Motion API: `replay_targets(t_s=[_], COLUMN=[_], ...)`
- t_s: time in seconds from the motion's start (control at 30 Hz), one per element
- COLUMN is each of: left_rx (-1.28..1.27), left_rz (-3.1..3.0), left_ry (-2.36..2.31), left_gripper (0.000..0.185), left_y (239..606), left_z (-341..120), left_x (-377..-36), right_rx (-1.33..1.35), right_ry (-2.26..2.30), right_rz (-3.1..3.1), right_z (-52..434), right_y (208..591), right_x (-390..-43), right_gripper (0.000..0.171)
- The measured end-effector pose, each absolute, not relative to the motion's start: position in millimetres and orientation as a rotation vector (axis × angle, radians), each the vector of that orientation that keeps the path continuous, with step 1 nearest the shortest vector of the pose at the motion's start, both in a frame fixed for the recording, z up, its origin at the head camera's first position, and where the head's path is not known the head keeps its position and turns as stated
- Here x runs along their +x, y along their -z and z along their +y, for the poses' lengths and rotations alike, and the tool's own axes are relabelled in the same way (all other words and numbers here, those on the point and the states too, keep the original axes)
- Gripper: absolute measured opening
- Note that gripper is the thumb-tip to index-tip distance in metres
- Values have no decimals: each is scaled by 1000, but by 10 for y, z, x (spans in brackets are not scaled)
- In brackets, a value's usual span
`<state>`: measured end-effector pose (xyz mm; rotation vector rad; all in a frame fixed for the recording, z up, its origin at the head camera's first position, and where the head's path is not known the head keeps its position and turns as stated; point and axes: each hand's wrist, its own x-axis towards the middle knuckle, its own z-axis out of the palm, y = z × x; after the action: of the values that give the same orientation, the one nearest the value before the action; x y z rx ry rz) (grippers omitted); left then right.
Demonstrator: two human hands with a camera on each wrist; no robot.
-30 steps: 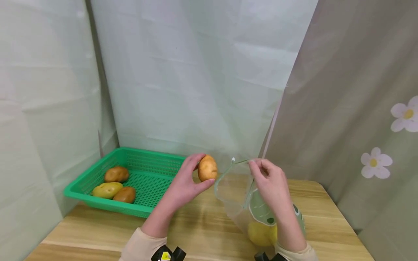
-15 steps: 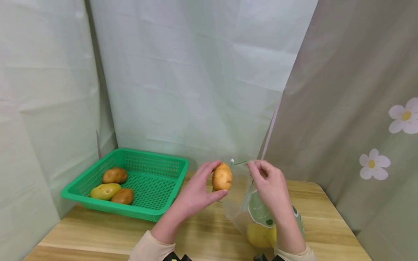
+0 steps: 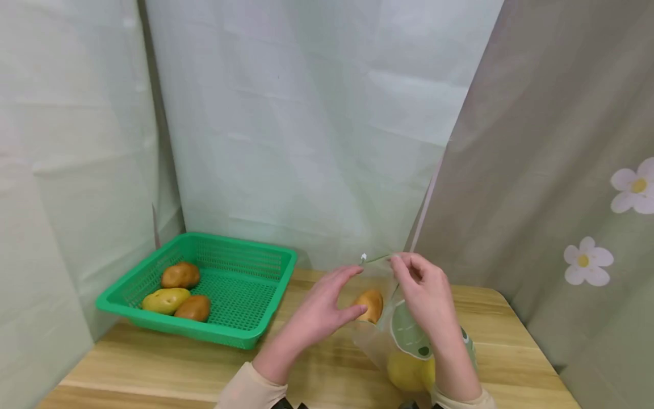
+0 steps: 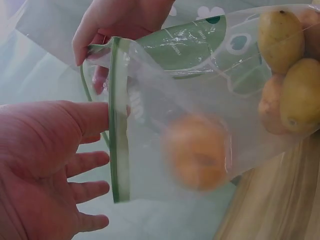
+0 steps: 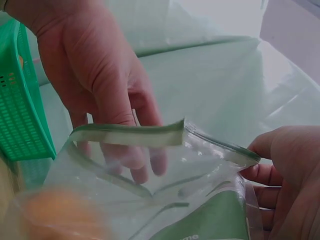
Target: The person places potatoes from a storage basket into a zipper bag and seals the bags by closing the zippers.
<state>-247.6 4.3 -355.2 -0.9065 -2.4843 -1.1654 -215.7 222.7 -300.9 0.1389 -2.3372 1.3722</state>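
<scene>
Counts: three potatoes in the green basket (two brown, one yellowish), all at its left end. One clear zip bag with a green seal strip and a green printed label. Inside the bag: one orange-brown potato in the upper part near the mouth, blurred in both wrist views, plus at least three yellow potatoes bunched at the bottom; exact number is hard to tell through the plastic.

Left hand: open, fingers straight and spread, palm facing the bag mouth, holding nothing. Thumb tip sits just beside the orange-brown potato in the head view; cannot tell if it touches.

Right hand: raised above the table, fingers pinching the top edge of the bag and holding the mouth up and open.

Bag hangs from that pinch, bottom resting low on the wooden table, right of the basket.
</scene>
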Motion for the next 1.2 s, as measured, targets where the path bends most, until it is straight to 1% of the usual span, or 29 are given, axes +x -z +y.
replay_targets(t_s=[0.2, 0.47, 1.2], left_rx=[-892, -858, -763], left_rz=[-2484, -2525, -2538], left_ry=[1158, 1164, 1113], left_gripper=[66, 68, 73], left_y=[3527, 3478, 3256], left_z=[19, -50, -303], left_x=[-2459, -2404, -2387], right_rx=[153, 155, 201], right_ry=[-1376, -1318, -1266], right_rz=[-2312, -2333, -2351], right_z=[2233, 2262, 2276], right_y=[3014, 3020, 2971], right_x=[-2150, -2120, -2075], right_gripper=[34, 33, 38])
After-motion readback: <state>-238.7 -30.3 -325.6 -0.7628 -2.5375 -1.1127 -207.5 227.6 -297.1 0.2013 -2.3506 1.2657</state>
